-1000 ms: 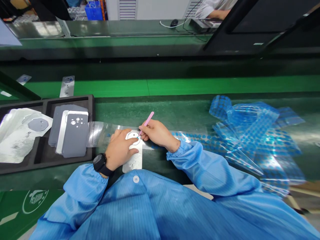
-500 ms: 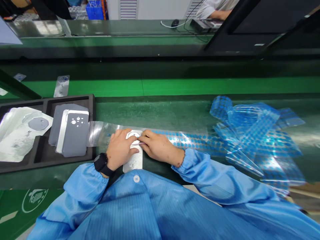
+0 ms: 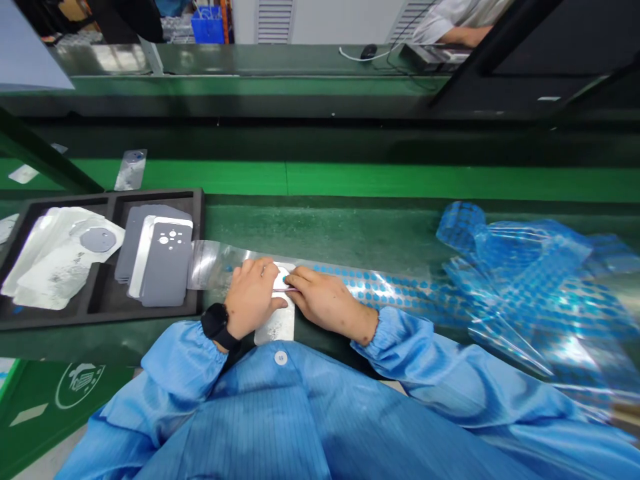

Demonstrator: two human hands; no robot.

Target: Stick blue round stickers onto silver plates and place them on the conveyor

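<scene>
My left hand point(image 3: 253, 297), with a black watch on its wrist, lies with fingers stretched over a white-and-clear film piece point(image 3: 277, 327) in front of my body. My right hand point(image 3: 325, 300) is closed in a pinch around a thin tweezer-like tool point(image 3: 284, 290), whose end points left over the film piece. A small blue dot shows at the right fingertips. Beneath both hands runs a long clear strip point(image 3: 380, 283) with rows of blue round stickers. The top of the film piece is partly hidden by my fingers.
On the left, a black foam tray point(image 3: 150, 317) bears white film pieces point(image 3: 55, 260) and grey phone-back panels point(image 3: 167, 270). Crumpled clear sheets with blue dots point(image 3: 530, 260) lie at the right. Another film piece point(image 3: 131, 170) rests on the green strip. Across the bench, a person's arm point(image 3: 465, 35) shows.
The view has shifted, so the tray and hands appear slightly farther right. Both hands stay over the film piece; the right fingers still pinch the thin tool, and the left fingers cover slightly more of its top.
</scene>
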